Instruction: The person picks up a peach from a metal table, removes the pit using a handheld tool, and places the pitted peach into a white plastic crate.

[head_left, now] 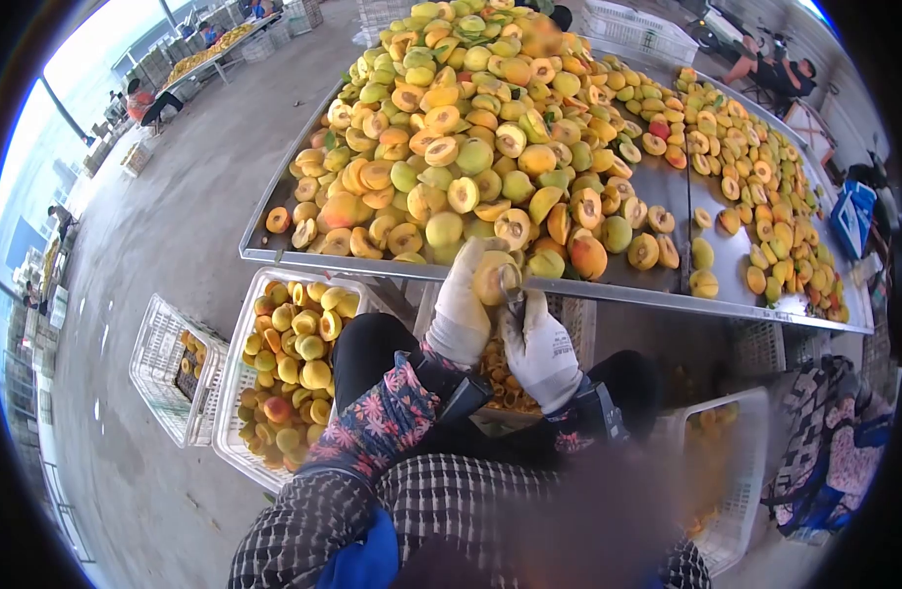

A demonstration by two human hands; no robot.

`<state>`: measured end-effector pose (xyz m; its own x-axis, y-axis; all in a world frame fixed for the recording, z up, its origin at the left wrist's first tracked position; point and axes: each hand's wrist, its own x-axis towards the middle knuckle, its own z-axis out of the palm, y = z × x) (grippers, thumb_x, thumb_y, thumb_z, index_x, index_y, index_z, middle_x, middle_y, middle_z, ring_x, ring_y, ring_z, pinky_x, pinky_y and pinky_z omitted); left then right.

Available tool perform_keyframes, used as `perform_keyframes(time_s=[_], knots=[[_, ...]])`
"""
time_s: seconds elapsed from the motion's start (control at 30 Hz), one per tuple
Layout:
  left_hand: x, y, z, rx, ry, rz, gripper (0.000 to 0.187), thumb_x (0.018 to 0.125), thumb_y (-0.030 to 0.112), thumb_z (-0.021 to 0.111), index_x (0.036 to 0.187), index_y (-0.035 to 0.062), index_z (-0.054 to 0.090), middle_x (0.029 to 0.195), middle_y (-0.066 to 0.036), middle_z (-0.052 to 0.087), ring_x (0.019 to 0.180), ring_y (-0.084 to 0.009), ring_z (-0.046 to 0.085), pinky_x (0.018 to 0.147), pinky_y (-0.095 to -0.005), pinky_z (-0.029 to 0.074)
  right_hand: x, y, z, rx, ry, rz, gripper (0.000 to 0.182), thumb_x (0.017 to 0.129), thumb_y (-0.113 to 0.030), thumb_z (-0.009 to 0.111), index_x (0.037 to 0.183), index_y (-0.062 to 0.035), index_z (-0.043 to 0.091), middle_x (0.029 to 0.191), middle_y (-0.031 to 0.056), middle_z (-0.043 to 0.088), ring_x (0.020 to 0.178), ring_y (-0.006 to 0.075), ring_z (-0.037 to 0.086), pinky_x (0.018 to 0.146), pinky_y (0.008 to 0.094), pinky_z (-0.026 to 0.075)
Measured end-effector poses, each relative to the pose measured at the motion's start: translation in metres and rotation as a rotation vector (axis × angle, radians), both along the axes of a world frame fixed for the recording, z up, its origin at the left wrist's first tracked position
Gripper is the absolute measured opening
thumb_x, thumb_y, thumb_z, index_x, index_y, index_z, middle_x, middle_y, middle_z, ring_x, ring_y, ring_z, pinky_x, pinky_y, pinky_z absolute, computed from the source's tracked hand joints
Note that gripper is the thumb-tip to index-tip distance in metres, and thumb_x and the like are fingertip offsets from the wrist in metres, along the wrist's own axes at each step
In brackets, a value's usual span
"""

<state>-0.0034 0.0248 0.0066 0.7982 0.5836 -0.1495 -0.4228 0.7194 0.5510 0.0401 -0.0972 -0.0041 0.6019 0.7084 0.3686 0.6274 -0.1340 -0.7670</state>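
Note:
My left hand (463, 309), in a white glove, holds a halved yellow fruit (496, 279) just over the metal table's front edge (421, 272). Close to its right, my right hand (541, 351), also gloved, is closed around a small dark tool (516, 302) whose tip is at the fruit; the tool's shape is mostly hidden. Behind both hands rises a large pile of halved yellow and orange fruit (470, 147). Below the hands, between my knees, a crate holds orange pieces (505, 378).
A white crate (227, 432) full of fruit stands left of my legs, with another crate (152, 378) beyond it. At the right are a white crate (750, 471) and a person in patterned clothing (814, 432). More fruit (765, 187) covers the table's right part.

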Motion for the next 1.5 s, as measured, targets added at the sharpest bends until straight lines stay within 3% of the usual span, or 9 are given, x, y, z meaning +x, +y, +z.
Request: perform_keyframes(time_s=[0.43,0.53,0.57,0.77,0.9,1.0,1.17,1.4,1.5], knots=[[0.001,-0.003,-0.006,0.171,0.183,0.026,0.035,0.097,0.036,0.054,0.096,0.0013,0.055,0.088,-0.012,0.063,0.074,-0.0247,0.065,0.068,-0.0354,0.055,-0.004,-0.012,-0.012,-0.248,-0.024,0.038,0.029,0.092,-0.014,0.057,0.114,0.0021,0.045,0.078,0.0277,0.06,0.072,0.0467,0.058,0.059,0.0496,0.045],[-0.002,-0.004,-0.012,0.357,0.181,0.052,0.034,0.098,0.033,0.053,0.093,0.0003,0.058,0.081,-0.013,0.065,0.069,-0.0224,0.064,0.064,-0.0323,0.053,-0.013,-0.013,-0.012,-0.057,0.047,0.077,0.034,0.091,-0.013,0.058,0.119,0.0041,0.047,0.083,0.0286,0.061,0.073,0.046,0.058,0.062,0.0482,0.046],[-0.002,-0.003,-0.018,0.408,0.166,0.066,0.033,0.099,0.031,0.052,0.095,-0.0009,0.058,0.081,-0.013,0.066,0.069,-0.0211,0.065,0.065,-0.0313,0.053,-0.015,-0.015,-0.04,0.126,-0.416,-0.017,0.038,0.09,-0.012,0.06,0.121,0.0055,0.047,0.087,0.0299,0.06,0.076,0.046,0.058,0.065,0.0482,0.046],[-0.001,0.014,-0.01,0.327,0.216,-0.228,0.031,0.097,0.03,0.057,0.095,-0.0012,0.058,0.084,-0.011,0.066,0.073,-0.0214,0.066,0.065,-0.0309,0.054,0.001,-0.02,-0.021,-0.224,0.01,0.169,0.054,0.09,-0.016,0.059,0.131,0.0091,0.035,0.078,0.0235,0.059,0.07,0.0436,0.058,0.06,0.0479,0.046],[-0.002,0.014,-0.009,0.408,0.241,-0.216,0.029,0.096,0.027,0.059,0.095,-0.0015,0.058,0.084,-0.01,0.065,0.074,-0.0207,0.066,0.067,-0.0316,0.055,-0.002,-0.014,-0.051,0.013,0.186,0.232,0.047,0.091,-0.016,0.058,0.128,0.0059,0.039,0.084,0.028,0.06,0.08,0.0471,0.058,0.063,0.0504,0.044],[-0.004,-0.001,-0.011,0.279,0.247,-0.006,0.029,0.096,0.028,0.059,0.097,-0.0011,0.058,0.084,-0.01,0.065,0.073,-0.0201,0.066,0.067,-0.0323,0.055,0.002,-0.016,-0.021,-0.14,0.12,0.213,0.04,0.091,-0.017,0.057,0.121,0.0038,0.042,0.084,0.0276,0.061,0.079,0.047,0.059,0.063,0.0511,0.045],[0.004,0.013,-0.032,0.18,0.177,-0.074,0.031,0.098,0.031,0.054,0.102,-0.0002,0.058,0.087,-0.008,0.065,0.075,-0.0186,0.065,0.067,-0.0313,0.055,0.016,-0.013,-0.012,-0.321,0.03,0.094,0.032,0.093,-0.023,0.054,0.111,0.0022,0.047,0.084,0.0298,0.062,0.078,0.0488,0.06,0.064,0.0521,0.046],[-0.006,-0.008,-0.023,0.398,0.301,0.081,0.034,0.097,0.033,0.056,0.09,-0.0004,0.062,0.083,-0.01,0.066,0.077,-0.0168,0.065,0.068,-0.0304,0.055,-0.011,-0.007,-0.055,0.157,0.38,0.238,0.029,0.094,-0.02,0.054,0.108,0.0032,0.046,0.081,0.0284,0.059,0.078,0.0466,0.059,0.062,0.0478,0.045],[-0.01,-0.002,-0.016,0.504,0.366,-0.043,0.034,0.097,0.031,0.058,0.088,-0.0011,0.062,0.082,-0.01,0.067,0.075,-0.0166,0.065,0.065,-0.0281,0.053,-0.005,-0.018,-0.024,-0.262,0.179,0.177,0.027,0.095,-0.018,0.053,0.11,0.003,0.047,0.089,0.0246,0.061,0.083,0.0383,0.061,0.069,0.0418,0.047]])
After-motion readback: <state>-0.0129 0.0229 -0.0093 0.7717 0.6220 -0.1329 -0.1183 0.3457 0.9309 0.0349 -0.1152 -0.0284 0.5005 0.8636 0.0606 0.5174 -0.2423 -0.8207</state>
